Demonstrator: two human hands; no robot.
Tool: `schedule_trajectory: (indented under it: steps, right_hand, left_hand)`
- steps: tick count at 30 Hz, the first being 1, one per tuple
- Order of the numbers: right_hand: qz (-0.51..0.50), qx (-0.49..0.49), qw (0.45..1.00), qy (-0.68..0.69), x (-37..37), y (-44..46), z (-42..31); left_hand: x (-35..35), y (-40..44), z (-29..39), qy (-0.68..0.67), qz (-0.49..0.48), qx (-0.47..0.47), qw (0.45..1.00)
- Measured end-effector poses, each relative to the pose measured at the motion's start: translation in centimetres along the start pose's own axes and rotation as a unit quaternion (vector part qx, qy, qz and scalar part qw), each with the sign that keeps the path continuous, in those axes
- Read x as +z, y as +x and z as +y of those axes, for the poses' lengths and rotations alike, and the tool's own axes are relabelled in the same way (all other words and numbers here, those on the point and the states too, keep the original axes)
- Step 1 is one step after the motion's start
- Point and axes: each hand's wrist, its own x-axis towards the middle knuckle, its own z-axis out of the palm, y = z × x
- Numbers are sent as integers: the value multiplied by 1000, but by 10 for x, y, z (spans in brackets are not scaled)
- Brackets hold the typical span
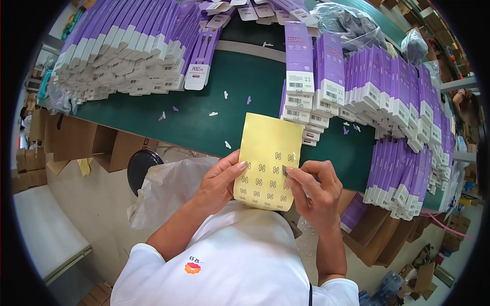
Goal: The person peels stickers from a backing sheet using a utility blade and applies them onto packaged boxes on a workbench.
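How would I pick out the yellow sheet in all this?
Find the green table, then the person's left hand and right hand by its near edge. The yellow sheet is between them. Unlike the purple-and-white boxes beyond, it has rows of small dark logos below a plain upper part.

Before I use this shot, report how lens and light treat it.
Head view: strong wide-angle distortion, black corners, the green table's near edge bowed; head view: bright light, the white shirt pale, glints on the plastic bag; head view: marks on the yellow sheet distinct, fine print on the boxes mostly too small to read.
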Motion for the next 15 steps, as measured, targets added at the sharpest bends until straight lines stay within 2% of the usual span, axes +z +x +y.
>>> schedule_trajectory:
  steps: [3, 6, 15]
  right_hand:
    - [-5, 2, 1000, -4, 1, -2, 2]
    - [-3, 1, 1000, -4, 3, 0, 2]
    - [0, 7, 1000, 8, 10, 5, -2]
  left_hand:
    - [4, -1, -1, -21, 0, 6, 1000]
    - [2, 0, -8, 76, -17, 29, 997]
    - [2, 2, -15, 91, -29, 28, 995]
